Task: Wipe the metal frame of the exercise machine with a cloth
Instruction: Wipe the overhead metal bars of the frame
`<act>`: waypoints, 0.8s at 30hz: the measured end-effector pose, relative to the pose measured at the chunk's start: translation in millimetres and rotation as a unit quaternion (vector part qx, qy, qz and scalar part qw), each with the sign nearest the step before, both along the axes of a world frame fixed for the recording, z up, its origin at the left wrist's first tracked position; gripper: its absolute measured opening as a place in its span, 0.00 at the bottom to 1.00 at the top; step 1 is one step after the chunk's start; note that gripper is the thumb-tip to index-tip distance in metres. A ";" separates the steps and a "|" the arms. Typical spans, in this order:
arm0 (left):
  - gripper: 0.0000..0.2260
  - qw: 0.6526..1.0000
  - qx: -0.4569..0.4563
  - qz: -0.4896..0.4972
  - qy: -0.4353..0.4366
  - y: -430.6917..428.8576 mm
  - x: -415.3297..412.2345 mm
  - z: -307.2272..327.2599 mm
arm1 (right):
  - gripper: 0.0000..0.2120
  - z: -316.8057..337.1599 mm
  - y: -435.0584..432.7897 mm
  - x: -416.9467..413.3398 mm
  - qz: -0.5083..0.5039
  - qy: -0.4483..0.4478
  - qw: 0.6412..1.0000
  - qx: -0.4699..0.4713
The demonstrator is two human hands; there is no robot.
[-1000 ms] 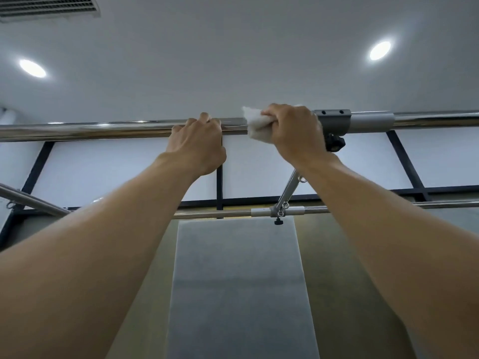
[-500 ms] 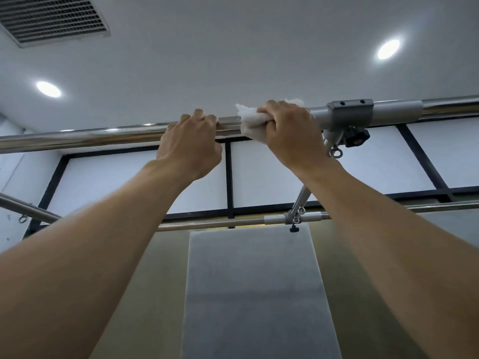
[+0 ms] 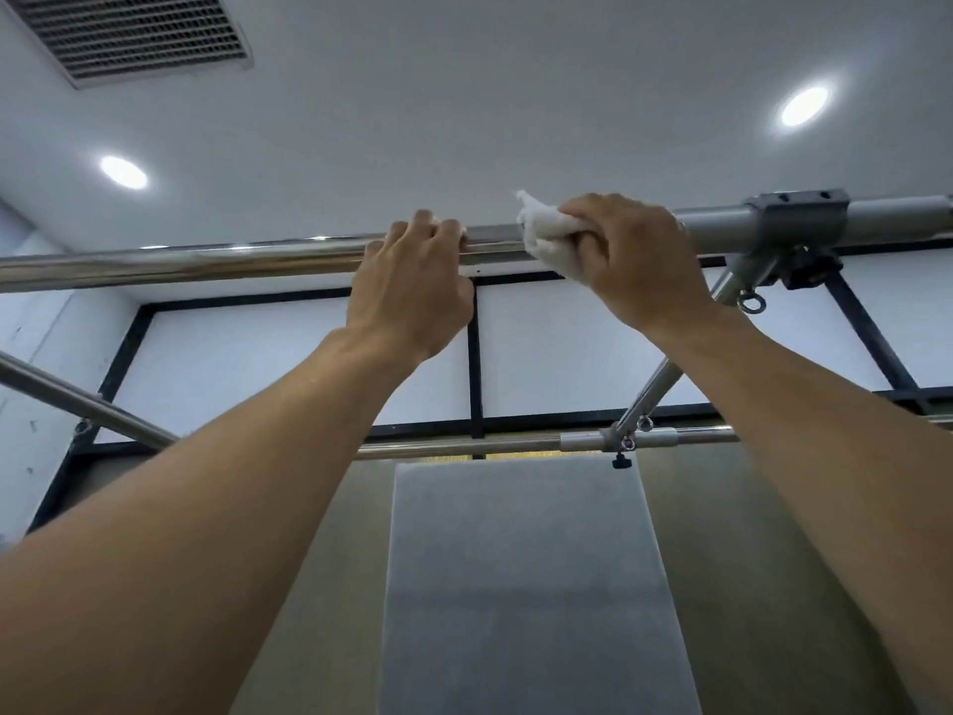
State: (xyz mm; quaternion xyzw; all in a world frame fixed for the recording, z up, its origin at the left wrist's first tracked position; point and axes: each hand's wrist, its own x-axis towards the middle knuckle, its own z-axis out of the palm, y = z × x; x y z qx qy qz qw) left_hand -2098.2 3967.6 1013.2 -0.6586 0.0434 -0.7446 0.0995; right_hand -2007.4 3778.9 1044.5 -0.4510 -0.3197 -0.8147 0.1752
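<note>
Left hand [image 3: 412,296] and right hand [image 3: 639,265] are both up on the overhead chrome bar [image 3: 206,263].
Fingers of the left hand curl over the top of the bar and grip it. Just to its right, the right hand clutches a bunched white cloth [image 3: 546,240] and presses it against the same bar, a tuft poking out left of the knuckles. Right of that hand a grey clamp [image 3: 797,219] sits on the bar, and a slanted rod [image 3: 650,394] runs down to a lower bar [image 3: 464,446] farther off.
</note>
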 end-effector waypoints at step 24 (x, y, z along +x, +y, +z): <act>0.21 0.997 -0.033 0.028 0.063 56.1 -24.3 13.5 | 0.32 4.5 88.5 -54.4 -0.009 0.094 0.995 -0.013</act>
